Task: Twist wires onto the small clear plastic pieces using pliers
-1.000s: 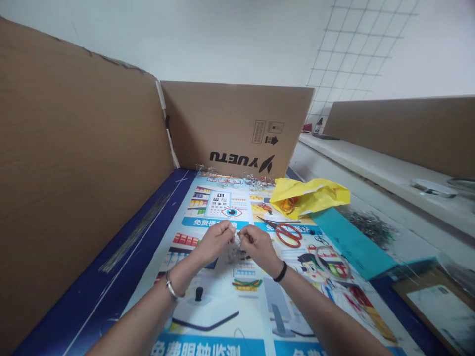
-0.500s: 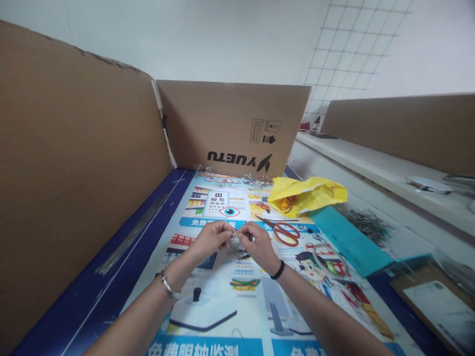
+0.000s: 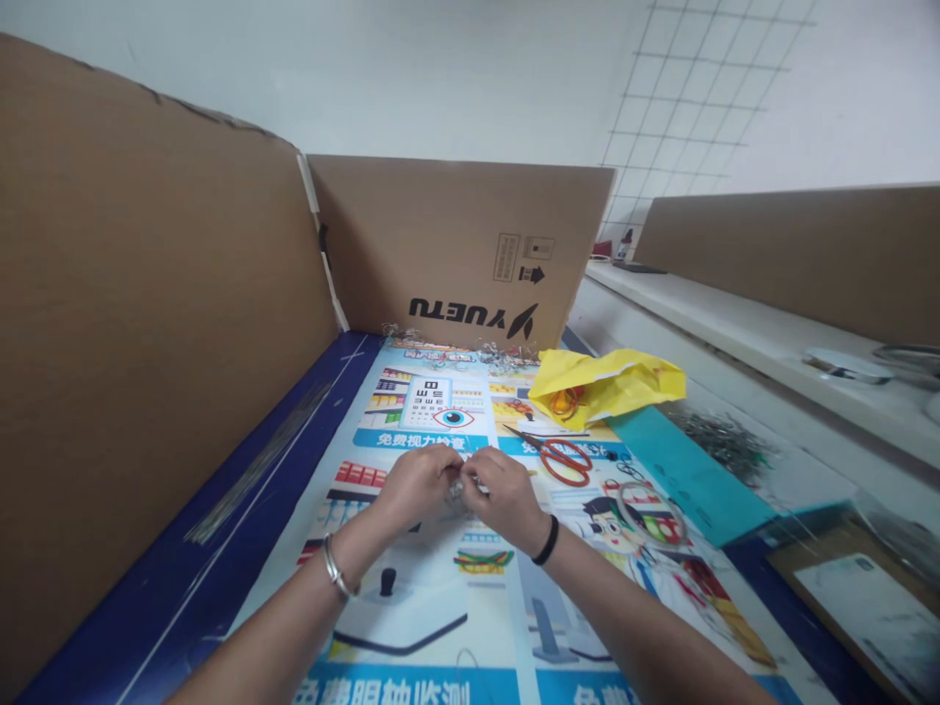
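My left hand (image 3: 418, 487) and my right hand (image 3: 506, 497) meet over the middle of the poster, both with fingers pinched together. Between the fingertips is a small tangle of thin silvery wire (image 3: 454, 493), mostly hidden by the fingers. Scissors (image 3: 543, 448) with orange-red handles lie just beyond my right hand, blades pointing away to the left. A pale coil of wire (image 3: 623, 509) rests further right. Near the front of the poster curls a thin loose wire (image 3: 465, 653).
Cardboard panels (image 3: 441, 225) wall off the back and left. Long thin wires (image 3: 257, 470) lie on the blue surface at left. Wire bits (image 3: 506, 357) gather at the back. At right are a yellow bag (image 3: 624, 377), a teal sheet (image 3: 690, 475) and a wire pile (image 3: 724, 441).
My hands have come closer together and turned a little, with the fingers now covering more of the wire tangle. The things around them lie as before.
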Tool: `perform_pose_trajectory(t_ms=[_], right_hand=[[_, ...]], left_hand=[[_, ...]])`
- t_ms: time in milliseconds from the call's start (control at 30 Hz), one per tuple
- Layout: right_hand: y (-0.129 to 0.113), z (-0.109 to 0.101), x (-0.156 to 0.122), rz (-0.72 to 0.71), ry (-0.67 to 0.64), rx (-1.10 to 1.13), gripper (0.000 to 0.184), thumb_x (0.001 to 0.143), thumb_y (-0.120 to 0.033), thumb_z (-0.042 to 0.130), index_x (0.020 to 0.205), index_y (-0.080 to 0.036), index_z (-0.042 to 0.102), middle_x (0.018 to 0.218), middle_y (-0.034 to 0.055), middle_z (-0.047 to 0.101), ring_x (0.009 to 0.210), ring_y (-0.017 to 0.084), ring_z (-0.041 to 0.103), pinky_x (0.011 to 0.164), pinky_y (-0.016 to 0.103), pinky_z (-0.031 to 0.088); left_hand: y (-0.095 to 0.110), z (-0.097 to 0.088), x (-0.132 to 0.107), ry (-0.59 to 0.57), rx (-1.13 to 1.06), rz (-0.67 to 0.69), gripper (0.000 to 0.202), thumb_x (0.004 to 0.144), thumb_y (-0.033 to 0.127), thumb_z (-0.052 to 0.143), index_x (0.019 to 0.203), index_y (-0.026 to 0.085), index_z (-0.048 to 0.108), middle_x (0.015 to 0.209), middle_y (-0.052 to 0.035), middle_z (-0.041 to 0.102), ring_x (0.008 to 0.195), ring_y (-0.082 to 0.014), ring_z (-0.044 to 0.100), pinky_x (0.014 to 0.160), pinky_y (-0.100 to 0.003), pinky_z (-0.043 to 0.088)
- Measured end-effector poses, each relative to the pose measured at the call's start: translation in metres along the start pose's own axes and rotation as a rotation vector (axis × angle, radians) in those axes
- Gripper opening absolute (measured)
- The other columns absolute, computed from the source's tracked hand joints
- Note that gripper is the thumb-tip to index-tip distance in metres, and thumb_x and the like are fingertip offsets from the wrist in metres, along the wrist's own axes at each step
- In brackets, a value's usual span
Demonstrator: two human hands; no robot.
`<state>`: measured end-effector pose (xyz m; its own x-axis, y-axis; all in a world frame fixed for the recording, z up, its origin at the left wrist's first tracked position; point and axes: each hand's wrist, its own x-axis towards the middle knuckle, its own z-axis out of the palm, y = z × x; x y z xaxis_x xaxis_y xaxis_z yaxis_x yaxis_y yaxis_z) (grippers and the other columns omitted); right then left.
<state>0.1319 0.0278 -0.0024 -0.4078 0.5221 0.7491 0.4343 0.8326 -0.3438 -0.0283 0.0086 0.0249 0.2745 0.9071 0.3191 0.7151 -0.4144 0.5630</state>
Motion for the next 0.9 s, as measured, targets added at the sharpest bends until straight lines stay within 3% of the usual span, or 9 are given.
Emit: perform_pose_trajectory(t_ms=[133,233,567,900], right_hand=[[0.003,-0.002,0.001,-0.002,0.020,-0.015,0.018,0.087,-0.015,0.044,0.097,-0.019,0.059,0.087,0.0074,0.063,0.083,0.017,0.058,0.074,0.031,0.050],[0.009,-0.001,0.000,-0.046,-0.044,-0.076,0.025,0.089,-0.014,0.042,0.109,-0.019,0.057,0.097,0.0095,0.062,0.092,0.019,0.057,0.080,0.034,0.051],[0.010,-0.001,0.002,-0.055,-0.044,-0.072,0.019,0.088,-0.014,0.041,0.086,-0.018,0.059,0.080,0.0075,0.060,0.080,0.019,0.055,0.072,0.034,0.051],[0.015,-0.001,0.004,-0.042,-0.026,-0.031,0.017,0.089,-0.017,0.044,0.095,-0.018,0.060,0.086,0.0083,0.063,0.085,0.018,0.058,0.075,0.033,0.052]], left_hand=[[-0.004,-0.004,0.002,-0.003,-0.069,-0.006,0.022,0.073,0.007,0.045,0.072,0.019,0.063,0.073,-0.0006,0.065,0.072,-0.0153,0.058,0.067,-0.024,0.039],[-0.004,-0.008,0.003,-0.023,-0.103,0.009,0.022,0.070,0.005,0.045,0.068,0.019,0.062,0.069,0.0007,0.064,0.069,-0.0142,0.057,0.066,-0.024,0.039],[-0.004,-0.008,0.002,-0.057,-0.291,-0.043,0.016,0.071,0.011,0.047,0.067,0.018,0.061,0.064,0.0028,0.061,0.065,-0.0126,0.056,0.063,-0.022,0.040],[-0.009,-0.008,0.003,-0.056,-0.466,-0.080,0.010,0.071,0.013,0.051,0.066,0.016,0.059,0.063,0.0013,0.061,0.063,-0.0123,0.057,0.066,-0.023,0.043]])
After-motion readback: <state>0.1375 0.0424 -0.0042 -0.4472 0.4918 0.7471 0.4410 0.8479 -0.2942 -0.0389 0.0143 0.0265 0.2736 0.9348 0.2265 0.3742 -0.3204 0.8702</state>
